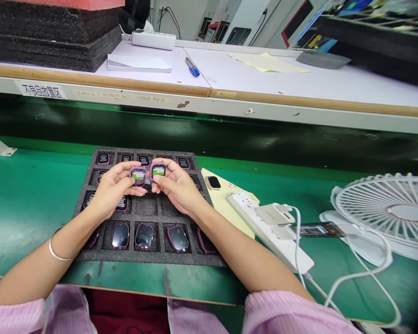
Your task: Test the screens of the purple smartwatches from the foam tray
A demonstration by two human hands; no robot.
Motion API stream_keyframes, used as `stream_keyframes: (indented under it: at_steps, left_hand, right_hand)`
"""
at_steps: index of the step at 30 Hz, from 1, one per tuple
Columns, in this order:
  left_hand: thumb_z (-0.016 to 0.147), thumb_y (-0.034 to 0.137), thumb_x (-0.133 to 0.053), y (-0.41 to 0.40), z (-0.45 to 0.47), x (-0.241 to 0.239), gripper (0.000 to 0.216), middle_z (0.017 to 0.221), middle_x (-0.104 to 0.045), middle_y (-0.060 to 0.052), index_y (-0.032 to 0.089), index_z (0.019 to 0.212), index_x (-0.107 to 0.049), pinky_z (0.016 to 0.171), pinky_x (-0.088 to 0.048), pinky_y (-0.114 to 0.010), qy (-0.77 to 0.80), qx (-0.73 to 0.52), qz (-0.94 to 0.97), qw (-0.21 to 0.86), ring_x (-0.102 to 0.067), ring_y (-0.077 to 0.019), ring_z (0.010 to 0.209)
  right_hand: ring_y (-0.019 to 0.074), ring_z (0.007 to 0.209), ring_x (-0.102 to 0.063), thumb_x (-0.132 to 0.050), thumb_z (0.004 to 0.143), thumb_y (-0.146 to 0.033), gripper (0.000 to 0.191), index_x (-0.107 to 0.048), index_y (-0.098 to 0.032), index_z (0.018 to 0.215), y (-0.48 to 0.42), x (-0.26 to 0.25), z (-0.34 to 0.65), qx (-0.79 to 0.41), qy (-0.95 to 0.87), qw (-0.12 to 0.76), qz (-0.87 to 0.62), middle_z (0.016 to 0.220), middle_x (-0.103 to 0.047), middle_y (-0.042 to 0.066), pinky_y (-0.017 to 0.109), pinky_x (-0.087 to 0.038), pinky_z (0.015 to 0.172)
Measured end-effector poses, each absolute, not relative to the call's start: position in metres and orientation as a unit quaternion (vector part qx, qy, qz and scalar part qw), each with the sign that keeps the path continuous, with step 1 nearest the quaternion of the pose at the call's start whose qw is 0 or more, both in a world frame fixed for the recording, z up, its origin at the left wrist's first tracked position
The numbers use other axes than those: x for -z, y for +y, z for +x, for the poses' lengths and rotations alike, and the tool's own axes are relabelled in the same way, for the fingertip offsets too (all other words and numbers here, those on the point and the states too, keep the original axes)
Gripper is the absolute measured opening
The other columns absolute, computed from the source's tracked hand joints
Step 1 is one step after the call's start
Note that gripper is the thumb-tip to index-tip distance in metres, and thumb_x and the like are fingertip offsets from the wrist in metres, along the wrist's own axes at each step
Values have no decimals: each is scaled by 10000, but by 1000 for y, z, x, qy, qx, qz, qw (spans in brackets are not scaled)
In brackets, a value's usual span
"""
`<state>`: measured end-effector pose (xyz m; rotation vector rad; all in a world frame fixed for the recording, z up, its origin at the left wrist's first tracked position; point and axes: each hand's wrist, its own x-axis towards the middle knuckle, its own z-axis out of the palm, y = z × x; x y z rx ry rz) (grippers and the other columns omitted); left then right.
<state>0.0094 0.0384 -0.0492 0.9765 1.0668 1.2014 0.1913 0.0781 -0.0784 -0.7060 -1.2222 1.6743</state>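
Observation:
A black foam tray (149, 207) with square pockets lies on the green bench, most pockets holding purple-rimmed smartwatch bodies (120, 235). My left hand (112, 190) is closed on one watch body (138, 175) with a lit green-and-white screen, held just above the tray's middle. My right hand (176, 184) is closed on a second lit watch body (158, 170), held side by side with the first. A silver bangle (57, 253) circles my left wrist.
One loose watch body (213, 182) rests on a yellow sheet (226, 208) right of the tray. A white power strip (264, 227) with plug and cable and a white fan (386, 211) stand at the right. Behind, a raised white shelf (264, 88) carries a blue pen (192, 67), papers and dark foam stacks (52, 32).

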Motion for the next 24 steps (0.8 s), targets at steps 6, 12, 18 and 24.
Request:
stream_keyframes:
  at_steps: [6,12,18,24]
  left_hand:
    - [650,233,-692,37,10,47,512,940,-761,-31,134,1146,-616,679,-667,-289,460,-516,415,591,-764,-200,662]
    - [598,207,-666,37,11,47,553,938,-765,-26,130,1143,-612,672,-667,-273,454,-522,404,599,-765,-202,656]
    - [594,209,-675,38,11,46,556,926,-768,-24,129,1140,-613,667,-668,-272,451,-522,402,602,-767,-211,658]
    - [603,202,-691,38,11,48,540,931,-765,-19,131,1134,-615,657,-667,-265,451,-525,399,602,-762,-199,642]
  right_hand:
    - [95,581,-583,-851,744,-344,513,-560,-220,1147,80,80,191,-682,-490,459,-289,929,-683,-7,253,-461,572]
    - [95,589,-602,-824,722,-249,492,-568,-221,1140,78,77,191,-681,-491,464,-282,909,-682,-24,247,-469,578]
    - [88,592,-614,-788,688,-191,510,-567,-217,1146,78,77,190,-685,-485,463,-284,901,-675,-37,232,-472,587]
    - [94,595,-609,-783,692,-199,505,-564,-222,1146,78,77,190,-681,-489,465,-285,893,-661,-39,241,-464,580]
